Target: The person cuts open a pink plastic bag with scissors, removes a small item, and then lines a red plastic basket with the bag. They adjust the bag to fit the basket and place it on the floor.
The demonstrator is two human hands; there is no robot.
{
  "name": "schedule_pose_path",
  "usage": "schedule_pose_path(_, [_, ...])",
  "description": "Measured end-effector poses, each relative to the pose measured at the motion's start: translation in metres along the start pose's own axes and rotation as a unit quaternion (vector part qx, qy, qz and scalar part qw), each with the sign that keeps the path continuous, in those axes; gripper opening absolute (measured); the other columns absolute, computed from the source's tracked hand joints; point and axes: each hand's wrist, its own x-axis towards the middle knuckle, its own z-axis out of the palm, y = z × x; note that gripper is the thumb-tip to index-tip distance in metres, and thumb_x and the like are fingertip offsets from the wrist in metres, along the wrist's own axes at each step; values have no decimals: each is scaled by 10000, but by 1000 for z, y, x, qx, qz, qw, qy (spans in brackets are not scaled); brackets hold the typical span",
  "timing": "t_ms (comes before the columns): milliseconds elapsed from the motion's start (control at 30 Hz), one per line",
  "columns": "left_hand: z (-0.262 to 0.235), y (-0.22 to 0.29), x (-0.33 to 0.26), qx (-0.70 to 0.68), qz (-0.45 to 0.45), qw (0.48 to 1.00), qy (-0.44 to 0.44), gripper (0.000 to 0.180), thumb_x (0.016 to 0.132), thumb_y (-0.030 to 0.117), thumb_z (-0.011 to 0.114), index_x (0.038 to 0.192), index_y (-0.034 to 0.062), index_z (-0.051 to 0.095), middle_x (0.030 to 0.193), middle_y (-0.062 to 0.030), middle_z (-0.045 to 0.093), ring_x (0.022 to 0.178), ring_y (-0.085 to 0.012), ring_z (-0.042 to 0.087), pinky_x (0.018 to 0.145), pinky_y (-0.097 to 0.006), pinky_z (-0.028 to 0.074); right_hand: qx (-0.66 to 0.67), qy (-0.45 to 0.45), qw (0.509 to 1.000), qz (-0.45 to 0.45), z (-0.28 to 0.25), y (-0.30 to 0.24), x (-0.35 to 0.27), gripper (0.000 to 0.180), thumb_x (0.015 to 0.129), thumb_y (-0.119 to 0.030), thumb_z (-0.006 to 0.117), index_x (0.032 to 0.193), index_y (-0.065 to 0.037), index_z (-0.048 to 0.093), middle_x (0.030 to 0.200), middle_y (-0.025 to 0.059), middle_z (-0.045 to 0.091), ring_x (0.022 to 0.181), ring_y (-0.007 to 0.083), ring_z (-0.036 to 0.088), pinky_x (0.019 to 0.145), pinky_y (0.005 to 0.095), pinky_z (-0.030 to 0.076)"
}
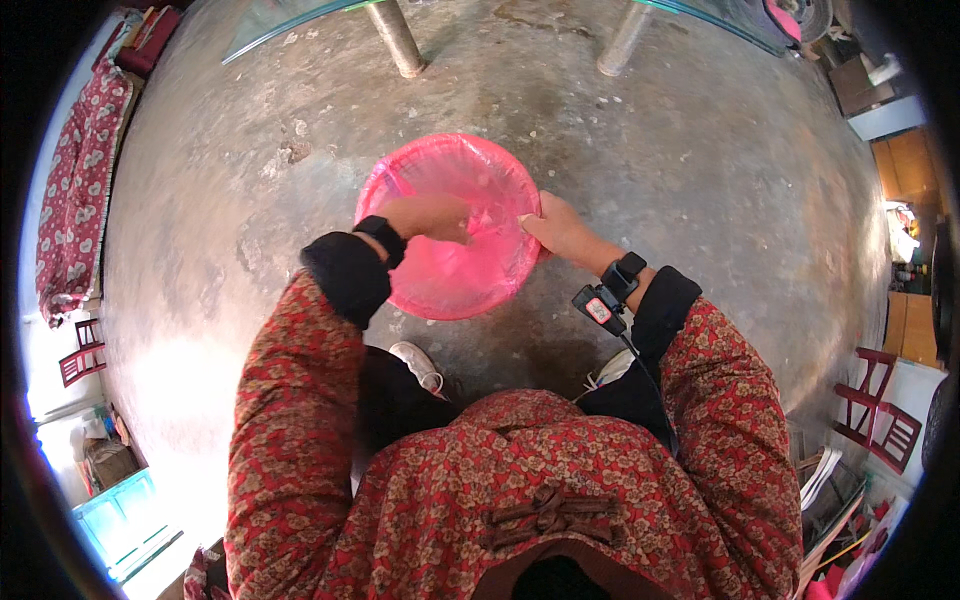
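A round pink bin or basin, with thin, shiny pink plastic film over its rim and inside, is held out in front of me above the floor. My right hand grips its right rim, thumb on top and the other fingers out of sight on the outer side. Across the opening reaches my left hand, its fingers pointing down into the pink interior. Those fingers are blurred and partly hidden, so whether they pinch the film I cannot tell.
Beyond the bin stands a glass-topped table with metal legs. My shoes are on the concrete floor just below it. A heart-patterned red cover lies along the left side. Dark red chairs stand at the right.
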Motion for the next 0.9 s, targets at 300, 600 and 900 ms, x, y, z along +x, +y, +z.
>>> schedule_pose_path(300, [-10, 18, -61, -137, -52, 988, 44, 341, 850, 312, 510, 965, 5, 605, 880, -171, 619, 815, -279, 600, 759, -363, 457, 92, -32, 994, 55, -10, -18, -1, 285, 751, -167, 559, 971, 13, 542, 807, 133, 598, 690, 228, 613, 588, 357, 490])
schedule_pose_path(600, [-55, 82, -151, -120, 18, 971, 208, 336, 838, 231, 565, 1116, 43, 545, 1036, -144, 597, 951, -295, 573, 810, -363, 454, 234, 109, 963, 74, -56, -17, 35, 238, 810, -184, 515, 1002, -45, 505, 796, 73, 595, 618, 174, 599, 482, 320, 497])
schedule_pose_path(900, [-13, 84, -160, -115, -4, 976, 186, 352, 832, 300, 566, 1081, 53, 550, 1010, -160, 591, 935, -349, 554, 784, -408, 452, 408, 70, 904, 105, -64, 1, 85, 287, 860, -322, 532, 1038, -99, 503, 867, 80, 605, 679, 205, 625, 609, 359, 525])
